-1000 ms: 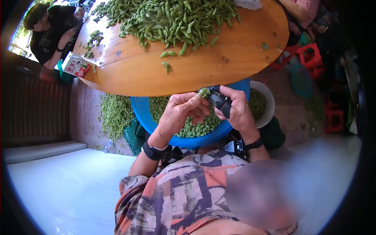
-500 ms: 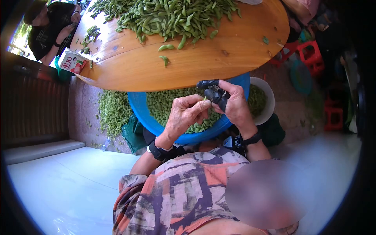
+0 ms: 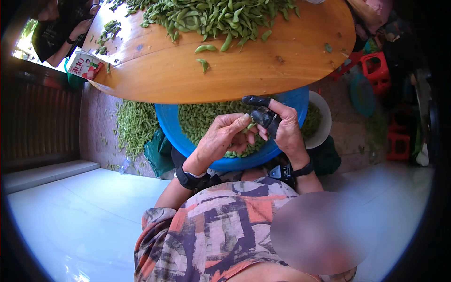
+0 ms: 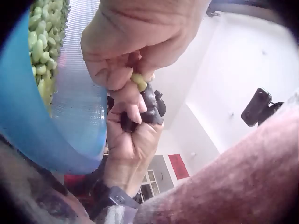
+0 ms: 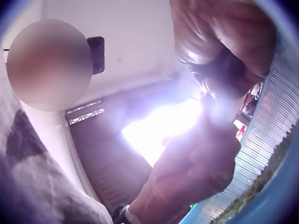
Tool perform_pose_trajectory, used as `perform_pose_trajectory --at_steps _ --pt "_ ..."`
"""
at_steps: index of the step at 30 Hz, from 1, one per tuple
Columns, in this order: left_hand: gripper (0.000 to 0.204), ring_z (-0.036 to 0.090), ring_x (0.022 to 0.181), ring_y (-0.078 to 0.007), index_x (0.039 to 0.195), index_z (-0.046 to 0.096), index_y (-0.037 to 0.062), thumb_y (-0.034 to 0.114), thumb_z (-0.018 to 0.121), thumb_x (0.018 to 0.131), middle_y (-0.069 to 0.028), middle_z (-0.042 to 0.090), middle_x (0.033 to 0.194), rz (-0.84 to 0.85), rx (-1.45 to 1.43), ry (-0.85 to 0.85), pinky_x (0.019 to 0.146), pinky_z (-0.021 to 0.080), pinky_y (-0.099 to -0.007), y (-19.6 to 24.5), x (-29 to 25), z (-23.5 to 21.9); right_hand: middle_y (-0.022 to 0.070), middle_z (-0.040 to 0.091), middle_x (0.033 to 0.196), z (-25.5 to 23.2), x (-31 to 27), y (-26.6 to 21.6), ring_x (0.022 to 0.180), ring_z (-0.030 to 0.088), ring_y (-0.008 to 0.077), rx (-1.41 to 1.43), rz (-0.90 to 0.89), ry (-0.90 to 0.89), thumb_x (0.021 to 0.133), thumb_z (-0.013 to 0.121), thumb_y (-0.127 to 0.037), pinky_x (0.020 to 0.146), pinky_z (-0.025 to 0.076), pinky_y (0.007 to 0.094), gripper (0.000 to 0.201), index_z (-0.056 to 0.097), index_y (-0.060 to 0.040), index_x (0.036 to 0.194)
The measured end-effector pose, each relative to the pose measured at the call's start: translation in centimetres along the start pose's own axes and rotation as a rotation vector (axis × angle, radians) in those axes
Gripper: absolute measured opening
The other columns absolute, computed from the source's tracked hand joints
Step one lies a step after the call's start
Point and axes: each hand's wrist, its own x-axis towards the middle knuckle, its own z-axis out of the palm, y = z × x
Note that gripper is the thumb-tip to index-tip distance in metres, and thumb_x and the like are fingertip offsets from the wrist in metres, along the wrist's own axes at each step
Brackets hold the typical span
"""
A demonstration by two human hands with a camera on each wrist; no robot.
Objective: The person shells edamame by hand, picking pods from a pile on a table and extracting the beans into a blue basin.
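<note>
My left hand (image 3: pixel 221 136) pinches a green edamame pod (image 3: pixel 251 126) between thumb and curled fingers, above a blue tub (image 3: pixel 164 129). In the left wrist view, the pod (image 4: pixel 138 81) looks yellow-green at the left fingertips. Opposite, my right hand (image 3: pixel 289 129) has black covers (image 3: pixel 263 116) on its thumb and index finger. Its covered thumb bears on the pod's end while its bare fingers curl beneath; the index finger sticks out straight. Shelled beans (image 3: pixel 202 120) fill the tub under both hands. Glare blurs the contact in the right wrist view.
A wooden table (image 3: pixel 225 77) overhangs the tub's far side and carries a heap of pods (image 3: pixel 221 19) and a printed carton (image 3: pixel 84 65). More pods (image 3: pixel 135 127) lie on the floor at left. A white basin (image 3: pixel 324 122) stands right of the tub; red stools (image 3: pixel 376 73) are beyond.
Both hands stay together over the tub. The right hand's covered index finger has lifted from the pod and straightened, while its thumb has moved onto the pod. The head view has shifted slightly.
</note>
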Motion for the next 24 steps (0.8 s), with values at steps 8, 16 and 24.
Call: perform_pose_trajectory --at_steps 8,16,24 --pt "0.037 0.043 0.046 -0.0051 0.09 0.065 -0.0003 0.033 0.055 0.099 -0.0031 0.061 0.072 0.006 0.146 0.062 0.041 0.03 -0.0204 0.2 -0.1 -0.3 -0.0009 0.063 0.081 -0.3 -0.3 -0.1 0.066 0.055 0.0053 -0.12 -0.002 0.002 0.086 0.054 0.005 0.06 0.045 0.0202 0.036 0.065 -0.0035 0.119" --pt "0.022 0.05 0.065 -0.0065 0.096 0.062 -0.0006 0.02 0.055 0.098 -0.0012 0.059 0.075 0.114 0.195 0.059 0.063 0.042 -0.022 -1.5 0.8 -0.3 0.0163 0.06 0.084 0.8 -0.4 0.7 0.075 0.061 0.0308 -0.623 -0.338 0.209 0.076 0.061 0.007 0.067 0.048 0.0337 0.032 0.065 -0.0001 0.107" --pt "0.023 0.045 0.065 -0.0049 0.105 0.057 0.0009 0.019 0.047 0.096 0.0016 0.052 0.072 0.143 0.179 -0.025 0.061 0.037 -0.0196 -1.0 0.7 -0.1 0.0161 0.058 0.083 0.4 -0.2 0.7 0.077 0.06 0.0349 -0.69 -0.462 0.249 0.074 0.062 0.008 0.067 0.048 0.0374 0.036 0.066 -0.0021 0.108"
